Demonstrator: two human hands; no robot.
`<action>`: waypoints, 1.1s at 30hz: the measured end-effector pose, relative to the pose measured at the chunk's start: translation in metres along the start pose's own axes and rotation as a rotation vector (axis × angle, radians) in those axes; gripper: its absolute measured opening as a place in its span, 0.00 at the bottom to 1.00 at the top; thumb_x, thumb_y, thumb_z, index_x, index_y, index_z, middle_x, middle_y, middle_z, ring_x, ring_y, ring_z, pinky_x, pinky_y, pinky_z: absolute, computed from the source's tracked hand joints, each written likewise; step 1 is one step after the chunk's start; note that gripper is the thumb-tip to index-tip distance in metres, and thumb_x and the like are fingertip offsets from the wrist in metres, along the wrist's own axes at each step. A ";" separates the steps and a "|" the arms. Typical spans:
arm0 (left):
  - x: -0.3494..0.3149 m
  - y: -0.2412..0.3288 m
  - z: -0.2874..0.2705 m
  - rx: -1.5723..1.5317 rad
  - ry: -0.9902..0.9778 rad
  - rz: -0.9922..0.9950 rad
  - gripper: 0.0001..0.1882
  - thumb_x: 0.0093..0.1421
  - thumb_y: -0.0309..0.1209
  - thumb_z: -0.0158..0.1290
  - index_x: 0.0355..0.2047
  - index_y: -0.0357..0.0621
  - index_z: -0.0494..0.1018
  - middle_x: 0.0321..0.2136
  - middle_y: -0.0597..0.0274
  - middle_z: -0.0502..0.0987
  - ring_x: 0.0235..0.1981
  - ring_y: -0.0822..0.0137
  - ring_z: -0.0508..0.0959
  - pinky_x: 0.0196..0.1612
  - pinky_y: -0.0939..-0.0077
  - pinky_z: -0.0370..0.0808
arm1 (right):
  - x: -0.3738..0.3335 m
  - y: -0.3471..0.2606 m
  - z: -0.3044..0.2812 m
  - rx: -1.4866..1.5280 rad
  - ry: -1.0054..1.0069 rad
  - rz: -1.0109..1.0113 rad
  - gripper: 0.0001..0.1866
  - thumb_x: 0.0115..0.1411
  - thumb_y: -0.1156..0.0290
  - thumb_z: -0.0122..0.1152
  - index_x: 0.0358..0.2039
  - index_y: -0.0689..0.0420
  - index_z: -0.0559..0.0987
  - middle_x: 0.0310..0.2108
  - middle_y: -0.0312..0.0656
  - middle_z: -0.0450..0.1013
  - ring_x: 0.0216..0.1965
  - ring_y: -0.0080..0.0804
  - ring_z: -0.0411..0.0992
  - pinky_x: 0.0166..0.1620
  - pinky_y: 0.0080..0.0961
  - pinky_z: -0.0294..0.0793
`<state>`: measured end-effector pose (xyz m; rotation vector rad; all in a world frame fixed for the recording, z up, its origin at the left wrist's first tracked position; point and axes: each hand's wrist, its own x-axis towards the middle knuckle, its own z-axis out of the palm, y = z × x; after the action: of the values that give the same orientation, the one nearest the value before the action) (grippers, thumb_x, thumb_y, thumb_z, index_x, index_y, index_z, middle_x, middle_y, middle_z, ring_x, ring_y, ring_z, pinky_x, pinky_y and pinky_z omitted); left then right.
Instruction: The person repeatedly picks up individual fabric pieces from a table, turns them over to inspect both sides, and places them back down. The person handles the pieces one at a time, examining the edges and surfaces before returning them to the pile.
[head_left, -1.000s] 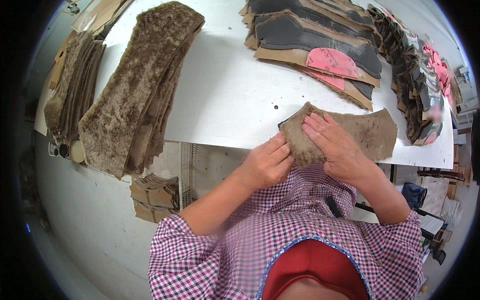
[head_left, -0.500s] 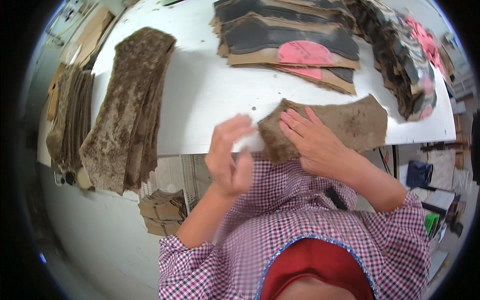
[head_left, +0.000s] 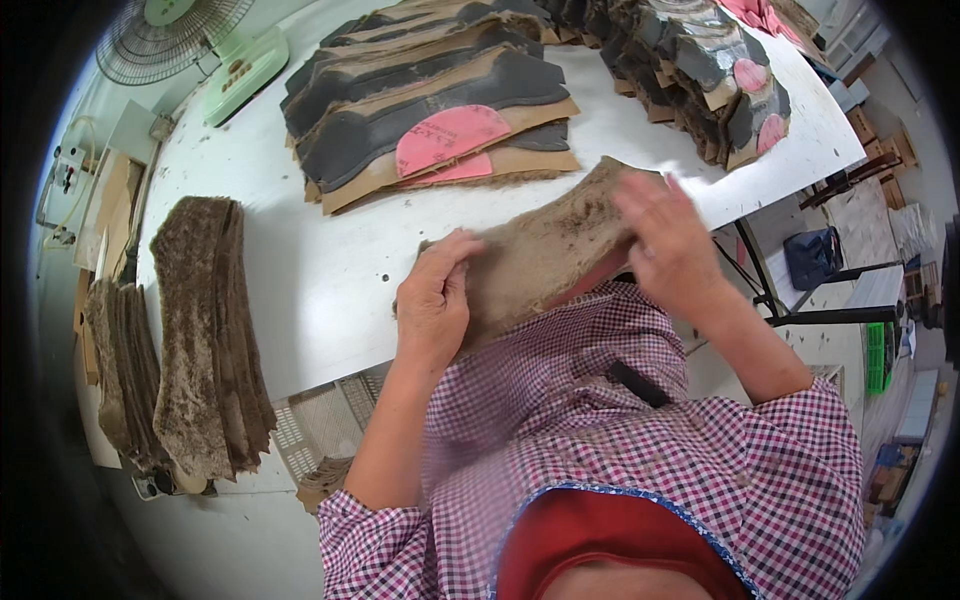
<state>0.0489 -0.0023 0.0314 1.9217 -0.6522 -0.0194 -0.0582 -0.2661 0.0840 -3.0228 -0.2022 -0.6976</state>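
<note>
A brown furry cut-out piece (head_left: pixel 540 260) lies at the table's near edge, its paler side up. A strip of pink shows under its lower right edge. My left hand (head_left: pixel 435 295) closes over the piece's left end, fingers on top and curled. My right hand (head_left: pixel 675 245) is at the right end, blurred by motion, with its fingers stretched out and apart; whether it touches the piece there is unclear.
Layered brown pieces with dark grey panels and pink half-rounds form a stack (head_left: pixel 430 120) behind. A similar row (head_left: pixel 690 80) runs along the right. Furry stacks (head_left: pixel 205 330) stand at the left. A fan (head_left: pixel 170 40) and green-white scale (head_left: pixel 245 78) are far left.
My left hand has come down onto the piece's left end. My right hand has moved from its left part to the right end. The piece is now tilted up rightward; the whole view has shifted.
</note>
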 end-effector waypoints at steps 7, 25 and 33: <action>-0.003 0.007 -0.002 0.145 -0.171 0.097 0.18 0.59 0.19 0.54 0.50 0.45 0.76 0.56 0.58 0.73 0.64 0.57 0.65 0.65 0.64 0.63 | -0.007 0.078 0.002 1.441 -0.032 0.989 0.18 0.60 0.69 0.55 0.49 0.64 0.74 0.41 0.44 0.76 0.40 0.27 0.74 0.44 0.25 0.74; 0.001 0.024 0.002 0.756 -0.495 0.281 0.27 0.69 0.45 0.38 0.66 0.52 0.58 0.68 0.62 0.56 0.69 0.59 0.52 0.71 0.58 0.44 | 0.010 0.120 0.051 0.346 -0.011 0.392 0.11 0.61 0.68 0.57 0.28 0.63 0.72 0.22 0.48 0.71 0.25 0.47 0.69 0.30 0.34 0.68; 0.002 0.028 0.004 0.836 -0.540 0.263 0.29 0.69 0.48 0.35 0.67 0.53 0.55 0.68 0.61 0.55 0.70 0.56 0.51 0.71 0.56 0.43 | 0.010 0.098 0.015 0.959 -0.156 0.933 0.19 0.64 0.57 0.58 0.31 0.63 0.76 0.24 0.34 0.68 0.24 0.20 0.63 0.28 0.19 0.65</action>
<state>0.0374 -0.0151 0.0540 2.6338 -1.4402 -0.1188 -0.0298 -0.3608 0.0744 -1.8976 0.6386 -0.1647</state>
